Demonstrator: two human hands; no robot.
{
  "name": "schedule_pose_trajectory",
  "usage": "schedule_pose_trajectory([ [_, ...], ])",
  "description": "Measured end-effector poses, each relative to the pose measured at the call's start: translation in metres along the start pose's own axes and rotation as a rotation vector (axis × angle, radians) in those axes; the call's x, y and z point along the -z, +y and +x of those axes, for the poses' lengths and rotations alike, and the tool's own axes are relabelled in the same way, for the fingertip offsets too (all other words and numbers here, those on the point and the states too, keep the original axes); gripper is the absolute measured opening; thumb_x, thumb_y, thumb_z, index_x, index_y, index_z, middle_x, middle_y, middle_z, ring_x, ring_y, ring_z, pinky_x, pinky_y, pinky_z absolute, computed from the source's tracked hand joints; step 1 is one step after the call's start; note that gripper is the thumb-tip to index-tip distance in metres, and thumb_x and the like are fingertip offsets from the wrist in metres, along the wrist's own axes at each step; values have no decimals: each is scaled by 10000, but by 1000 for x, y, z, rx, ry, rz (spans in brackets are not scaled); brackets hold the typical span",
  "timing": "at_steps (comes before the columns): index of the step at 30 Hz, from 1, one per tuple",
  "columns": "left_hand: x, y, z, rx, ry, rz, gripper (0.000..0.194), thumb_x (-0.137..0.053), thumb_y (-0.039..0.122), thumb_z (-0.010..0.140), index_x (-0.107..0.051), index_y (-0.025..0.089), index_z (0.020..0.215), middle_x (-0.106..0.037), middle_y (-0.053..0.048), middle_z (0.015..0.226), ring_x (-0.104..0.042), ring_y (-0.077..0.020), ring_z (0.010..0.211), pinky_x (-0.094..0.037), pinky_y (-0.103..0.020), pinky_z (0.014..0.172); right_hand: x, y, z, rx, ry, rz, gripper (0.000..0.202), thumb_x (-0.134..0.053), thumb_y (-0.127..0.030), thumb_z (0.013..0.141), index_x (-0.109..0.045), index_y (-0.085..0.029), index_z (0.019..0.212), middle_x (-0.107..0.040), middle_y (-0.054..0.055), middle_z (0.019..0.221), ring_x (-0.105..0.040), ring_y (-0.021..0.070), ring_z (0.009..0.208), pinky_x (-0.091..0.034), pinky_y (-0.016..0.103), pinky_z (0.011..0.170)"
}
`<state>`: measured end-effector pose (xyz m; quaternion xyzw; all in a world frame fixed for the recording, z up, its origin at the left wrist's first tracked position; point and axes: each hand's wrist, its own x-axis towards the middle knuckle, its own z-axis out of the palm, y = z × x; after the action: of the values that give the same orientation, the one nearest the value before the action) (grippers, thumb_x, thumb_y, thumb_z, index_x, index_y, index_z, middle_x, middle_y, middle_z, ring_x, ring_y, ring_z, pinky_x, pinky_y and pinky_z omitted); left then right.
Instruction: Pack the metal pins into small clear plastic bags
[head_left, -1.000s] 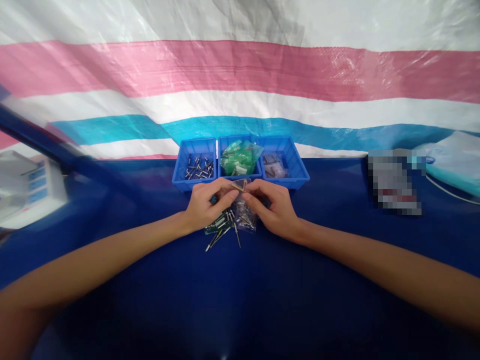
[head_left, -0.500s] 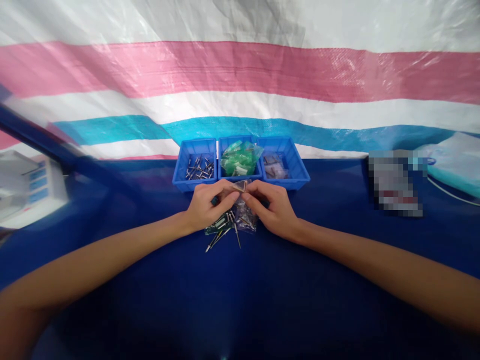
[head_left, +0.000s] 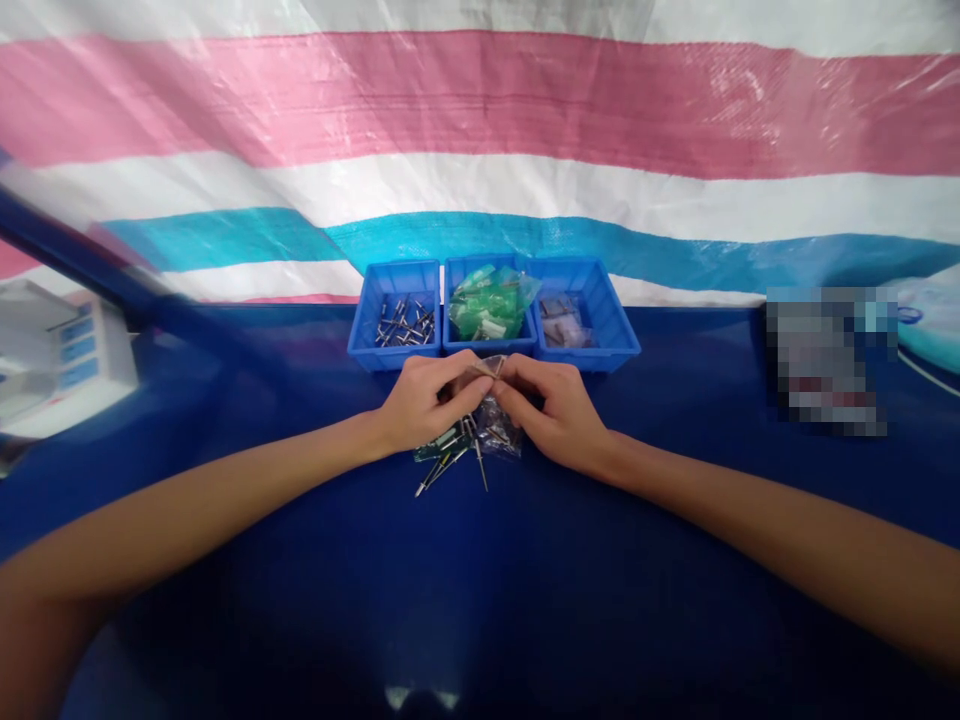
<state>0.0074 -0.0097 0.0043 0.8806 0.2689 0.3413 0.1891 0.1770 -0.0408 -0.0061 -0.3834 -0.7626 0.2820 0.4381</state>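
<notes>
My left hand (head_left: 429,400) and my right hand (head_left: 556,412) meet just in front of the blue bins, thumbs and fingers pinching a small clear plastic bag (head_left: 491,366) between them. What is inside that bag is too small to tell. Below the fingers another clear bag with metal pieces (head_left: 501,432) lies on the blue table (head_left: 480,580). Beside it, partly under my left hand, is a green bag (head_left: 435,449). Several loose metal rivets (head_left: 450,465) lie over and in front of the green bag.
Behind my hands stand a left bin (head_left: 394,355) of rivets, a middle bin (head_left: 491,347) of green bags and a right bin (head_left: 619,335) of clear bags. A white device (head_left: 82,365) is far left, a blurred packet (head_left: 821,365) at right.
The view has shifted slightly, so the bins sit a little higher and further right. My fingertips have drawn closer together on the clear bag.
</notes>
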Motion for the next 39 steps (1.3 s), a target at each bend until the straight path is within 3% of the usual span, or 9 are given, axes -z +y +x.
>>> schedule_pose_trajectory([
  [6,0,0,-1,-31,42,31,199,-461,248,851,-549,145,704,-545,42,500,-487,-48,426,-372,-157,445,1,-3,1,48,25,-8,237,-460,-153,837,-432,-167,602,-403,-59,503,-360,58,454,-285,200,466],
  [14,1,2,-1,-55,111,45,143,-484,224,843,-584,144,779,-555,50,502,-475,-39,412,-374,-150,442,0,-4,-3,46,175,50,79,-511,-190,835,-569,-161,789,-508,-39,573,-449,67,478,-357,193,468],
  [19,1,1,-2,-72,181,15,117,-515,245,829,-578,145,831,-601,35,595,-510,-38,448,-399,-142,452,0,-3,-3,73,165,11,94,-519,-174,823,-576,-159,750,-514,-34,578,-444,69,489,-351,199,472],
  [28,1,3,-1,-50,178,26,136,-492,227,845,-595,144,813,-613,19,618,-519,-47,475,-418,-161,488,0,-4,-3,39,195,2,104,-515,-211,827,-578,-162,760,-523,-24,589,-467,86,512,-374,214,493],
  [39,0,3,-2,-106,229,89,351,-564,327,808,-481,146,519,-388,76,400,-336,-25,368,-289,-152,400,1,-3,-4,42,128,90,91,-509,-227,836,-569,-159,835,-532,-23,619,-474,78,503,-380,200,481],
])
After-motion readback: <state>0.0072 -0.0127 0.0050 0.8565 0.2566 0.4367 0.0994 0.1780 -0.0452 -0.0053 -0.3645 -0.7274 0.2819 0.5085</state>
